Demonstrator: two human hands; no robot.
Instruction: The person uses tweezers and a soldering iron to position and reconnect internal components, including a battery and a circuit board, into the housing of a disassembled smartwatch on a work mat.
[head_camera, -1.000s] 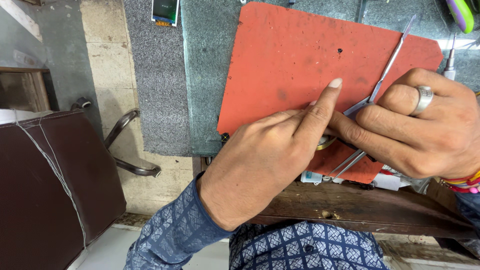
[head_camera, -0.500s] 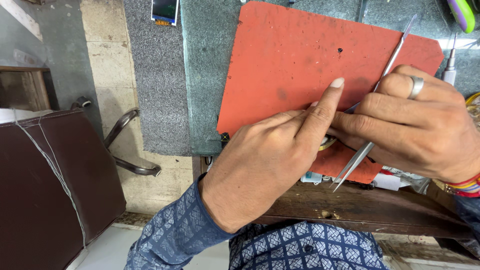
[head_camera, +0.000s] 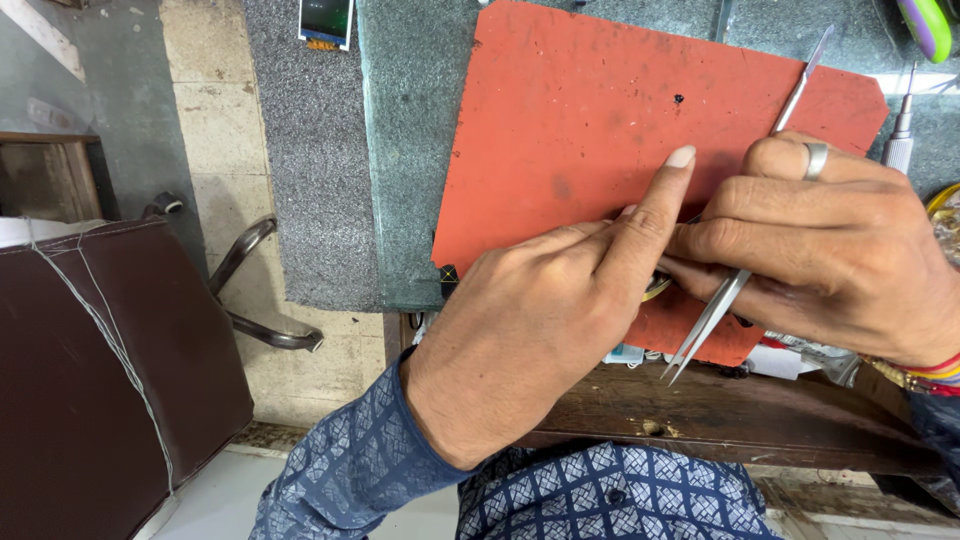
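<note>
An orange-red work mat (head_camera: 600, 110) lies on a grey-green bench top. My left hand (head_camera: 545, 320) rests on the mat's near edge, index finger stretched out and pressing down on something small that is mostly hidden; only a yellowish rim shows beside the finger. My right hand (head_camera: 820, 240), with a ring on one finger, touches the left index finger and grips a thin metal spudger (head_camera: 800, 85) together with steel tweezers (head_camera: 705, 330), whose tips point toward me over the mat's edge.
A small phone screen part (head_camera: 325, 20) lies at the far left on grey carpet-like matting. A screwdriver (head_camera: 900, 140) and a green-purple object (head_camera: 930, 25) sit at the right. A brown stool seat (head_camera: 100, 380) and a curved metal bar (head_camera: 250, 290) are below the bench on the left.
My right hand has rotated and slid down the tools, so the tweezers' tips now stick out farther toward me. My left hand has stayed in place.
</note>
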